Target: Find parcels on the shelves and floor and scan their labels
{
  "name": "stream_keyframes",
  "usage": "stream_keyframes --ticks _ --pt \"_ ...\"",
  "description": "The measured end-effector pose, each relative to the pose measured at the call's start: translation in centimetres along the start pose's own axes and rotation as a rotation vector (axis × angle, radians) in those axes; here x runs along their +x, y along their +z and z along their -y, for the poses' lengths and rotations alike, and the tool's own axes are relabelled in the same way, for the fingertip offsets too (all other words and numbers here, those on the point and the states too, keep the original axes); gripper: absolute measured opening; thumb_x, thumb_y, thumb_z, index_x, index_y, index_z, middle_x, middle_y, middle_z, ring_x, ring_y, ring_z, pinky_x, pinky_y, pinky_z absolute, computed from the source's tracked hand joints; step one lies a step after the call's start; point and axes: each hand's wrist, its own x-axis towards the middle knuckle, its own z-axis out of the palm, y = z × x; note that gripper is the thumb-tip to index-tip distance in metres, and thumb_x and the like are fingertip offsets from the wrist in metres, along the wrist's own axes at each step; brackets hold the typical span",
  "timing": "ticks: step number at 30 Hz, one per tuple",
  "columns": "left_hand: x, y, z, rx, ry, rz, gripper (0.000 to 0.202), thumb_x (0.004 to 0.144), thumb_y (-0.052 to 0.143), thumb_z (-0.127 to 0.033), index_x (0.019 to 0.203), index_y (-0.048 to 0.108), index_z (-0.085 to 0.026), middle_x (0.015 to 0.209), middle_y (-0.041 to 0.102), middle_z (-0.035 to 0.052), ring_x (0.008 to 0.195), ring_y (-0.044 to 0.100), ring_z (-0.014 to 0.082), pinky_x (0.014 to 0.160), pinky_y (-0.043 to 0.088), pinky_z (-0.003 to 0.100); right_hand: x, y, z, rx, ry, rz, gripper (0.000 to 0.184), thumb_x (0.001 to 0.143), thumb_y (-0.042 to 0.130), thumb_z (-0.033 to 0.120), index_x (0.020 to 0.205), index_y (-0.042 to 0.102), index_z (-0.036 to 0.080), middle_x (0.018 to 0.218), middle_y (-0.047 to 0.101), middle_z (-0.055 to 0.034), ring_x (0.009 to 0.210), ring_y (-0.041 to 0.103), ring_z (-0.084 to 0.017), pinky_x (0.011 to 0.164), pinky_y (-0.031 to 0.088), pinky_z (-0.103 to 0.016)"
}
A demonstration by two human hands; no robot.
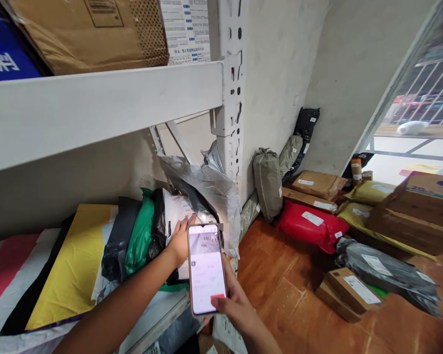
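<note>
My right hand [235, 302] holds a smartphone [205, 268] upright, thumb on its lit screen near a red button. My left hand [180, 238] reaches past the phone to the lower shelf and rests on a white parcel bag [177, 209] with a printed label; its fingers are partly hidden behind the phone. Beside that bag stand a green bag [140, 236], black bags [120, 241] and a yellow flat mailer [77, 260]. A grey plastic parcel [210, 189] leans at the shelf's right end.
A white metal shelf beam [96, 105] crosses overhead, its upright post [231, 93] just right of my hands. Cardboard boxes [84, 32] sit on the upper shelf. On the wooden floor to the right lie a red bag [310, 226], grey bag [387, 275] and brown boxes [349, 292].
</note>
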Motion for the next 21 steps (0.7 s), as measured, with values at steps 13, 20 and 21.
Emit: stream_keyframes --ticks 13,20,21 --pt "0.6 -1.0 -2.3 0.052 -0.101 0.185 0.053 0.094 0.041 -0.012 0.138 0.051 -0.039 0.147 0.046 0.0048 0.116 0.051 0.0394 0.088 0.048 0.056 -5.0 -2.0 -1.0 0.147 0.084 -0.25 0.142 0.063 0.085 0.042 0.15 -0.026 0.026 0.098 0.077 -0.0114 0.068 0.072 -0.026 0.053 0.053 -0.032" --pt "0.5 -1.3 -2.9 0.064 -0.121 0.185 0.069 0.091 0.034 -0.004 0.143 0.041 -0.049 0.159 0.029 0.0009 0.112 0.054 0.0372 0.084 0.051 0.055 -5.3 -3.0 -2.1 0.144 0.121 -0.264 0.14 0.063 0.085 0.048 0.152 -0.021 0.026 0.101 0.076 -0.0136 0.074 0.072 -0.029 0.053 0.054 -0.032" --pt "0.5 -1.3 -2.9 0.06 -0.118 0.179 0.068 0.092 0.035 -0.005 0.143 0.041 -0.049 0.158 0.03 0.0014 0.111 0.054 0.0375 0.084 0.051 0.056 -5.3 -3.2 -2.2 0.138 0.117 -0.244 0.14 0.063 0.084 0.049 0.151 -0.022 0.026 0.101 0.076 -0.0137 0.073 0.072 -0.029 0.052 0.054 -0.032"
